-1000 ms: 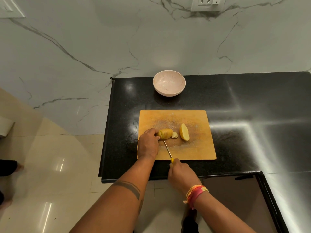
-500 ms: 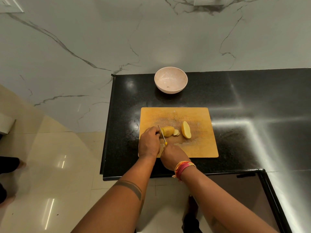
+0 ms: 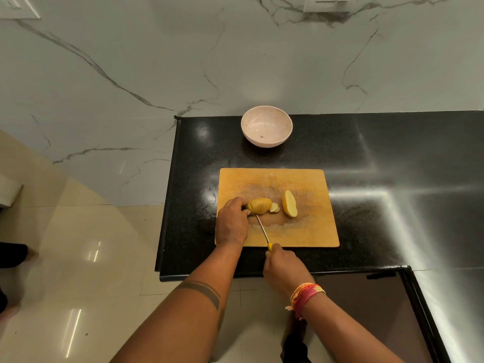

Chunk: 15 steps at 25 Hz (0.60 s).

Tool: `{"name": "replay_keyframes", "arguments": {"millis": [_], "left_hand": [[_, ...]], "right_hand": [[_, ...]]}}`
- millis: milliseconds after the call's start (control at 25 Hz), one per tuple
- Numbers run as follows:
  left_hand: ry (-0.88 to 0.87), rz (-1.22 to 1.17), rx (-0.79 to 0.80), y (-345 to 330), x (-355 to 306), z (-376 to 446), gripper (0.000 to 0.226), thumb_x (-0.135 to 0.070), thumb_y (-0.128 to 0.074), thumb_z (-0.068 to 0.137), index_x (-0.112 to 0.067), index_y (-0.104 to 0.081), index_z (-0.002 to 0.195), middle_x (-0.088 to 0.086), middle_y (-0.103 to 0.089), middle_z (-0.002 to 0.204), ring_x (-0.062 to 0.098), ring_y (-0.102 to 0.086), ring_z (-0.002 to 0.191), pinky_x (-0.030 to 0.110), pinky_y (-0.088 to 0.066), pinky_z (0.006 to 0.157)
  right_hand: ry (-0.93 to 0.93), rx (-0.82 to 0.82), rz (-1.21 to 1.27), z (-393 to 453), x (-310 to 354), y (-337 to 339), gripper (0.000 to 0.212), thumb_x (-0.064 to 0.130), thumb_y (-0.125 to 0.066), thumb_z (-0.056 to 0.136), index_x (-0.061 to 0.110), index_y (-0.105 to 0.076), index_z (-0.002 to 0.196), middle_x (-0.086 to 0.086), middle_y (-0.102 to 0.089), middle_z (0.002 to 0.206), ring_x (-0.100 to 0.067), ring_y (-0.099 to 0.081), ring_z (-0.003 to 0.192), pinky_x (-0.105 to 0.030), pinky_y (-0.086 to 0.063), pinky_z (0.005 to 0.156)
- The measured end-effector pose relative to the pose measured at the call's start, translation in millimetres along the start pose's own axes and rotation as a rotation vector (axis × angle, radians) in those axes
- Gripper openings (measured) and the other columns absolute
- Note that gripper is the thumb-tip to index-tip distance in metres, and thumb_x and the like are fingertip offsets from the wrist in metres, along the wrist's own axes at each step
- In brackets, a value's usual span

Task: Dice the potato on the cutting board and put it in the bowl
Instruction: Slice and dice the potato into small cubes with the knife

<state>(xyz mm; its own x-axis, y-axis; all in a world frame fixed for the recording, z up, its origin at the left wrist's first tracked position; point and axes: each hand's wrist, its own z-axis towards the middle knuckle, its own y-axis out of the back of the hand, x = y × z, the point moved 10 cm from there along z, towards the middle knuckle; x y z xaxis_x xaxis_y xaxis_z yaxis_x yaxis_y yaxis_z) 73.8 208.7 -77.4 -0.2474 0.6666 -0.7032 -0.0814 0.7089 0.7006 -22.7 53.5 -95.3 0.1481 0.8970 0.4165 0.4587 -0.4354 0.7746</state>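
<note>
Since half a second ago the right hand (image 3: 284, 268) draws back past the board's near edge, knife (image 3: 262, 230) tip now at the potato's near side. Left hand (image 3: 231, 221) grips the sliced potato half (image 3: 259, 205) at the cutting board's (image 3: 309, 231) left — slices (image 3: 274, 207), then the other half (image 3: 289, 203), beside it. Right hand clenches the knife handle. Bowl (image 3: 266, 126) sits beyond the board's far edge — on the counter (image 3: 366, 153).

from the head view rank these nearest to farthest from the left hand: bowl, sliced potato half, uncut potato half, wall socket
1. Sliced potato half: held by the left hand, left part of the board.
2. Uncut potato half: lying apart, further right on the board.
3. Bowl: on the counter beyond the board.
4. Wall socket: high on the marble wall.
</note>
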Motion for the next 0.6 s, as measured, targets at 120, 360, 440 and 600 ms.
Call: {"name": "replay_keyframes", "arguments": {"millis": [120,360,440,600], "left_hand": [[0.008,0.007,-0.02,3.6,0.1,1.0,0.016,-0.011,-0.067,0.093,-0.019,-0.072,0.105,-0.003,-0.068,0.107,0.015,-0.062,0.096,0.029,-0.052,0.081],[-0.005,-0.001,-0.025,2.5,1.8,2.6,0.014,-0.01,-0.067,0.093,-0.019,-0.073,0.103,-0.003,-0.068,0.103,0.012,-0.061,0.091,0.025,-0.051,0.077],[0.0,0.001,-0.029,2.5,2.9,3.3,0.015,-0.009,-0.066,0.093,-0.02,-0.073,0.101,-0.003,-0.068,0.102,0.013,-0.061,0.09,0.026,-0.052,0.077],[0.054,-0.028,-0.007,-0.2,7.7,6.0,0.015,-0.009,-0.065,0.093,-0.022,-0.072,0.095,-0.007,-0.064,0.098,0.004,-0.054,0.079,0.01,-0.038,0.064]], "right_hand": [[0.052,-0.067,0.033,8.6,15.1,10.7,0.015,0.027,-0.037,0.107,0.017,-0.047,0.103,0.0,-0.056,0.077,-0.016,-0.053,0.061,-0.029,-0.037,0.051],[0.068,-0.014,0.031,28.5,29.8,11.3,0.023,0.023,-0.037,0.106,0.007,-0.052,0.112,-0.016,-0.066,0.095,-0.025,-0.053,0.071,-0.034,-0.041,0.064],[0.068,0.034,0.018,32.7,32.8,10.9,0.024,0.021,-0.037,0.105,0.005,-0.053,0.112,-0.019,-0.067,0.1,-0.029,-0.059,0.079,-0.034,-0.042,0.067],[0.047,0.14,-0.004,48.8,39.0,9.7,0.019,0.016,-0.04,0.103,0.005,-0.055,0.102,-0.021,-0.068,0.104,-0.031,-0.062,0.088,-0.034,-0.043,0.071]]}}
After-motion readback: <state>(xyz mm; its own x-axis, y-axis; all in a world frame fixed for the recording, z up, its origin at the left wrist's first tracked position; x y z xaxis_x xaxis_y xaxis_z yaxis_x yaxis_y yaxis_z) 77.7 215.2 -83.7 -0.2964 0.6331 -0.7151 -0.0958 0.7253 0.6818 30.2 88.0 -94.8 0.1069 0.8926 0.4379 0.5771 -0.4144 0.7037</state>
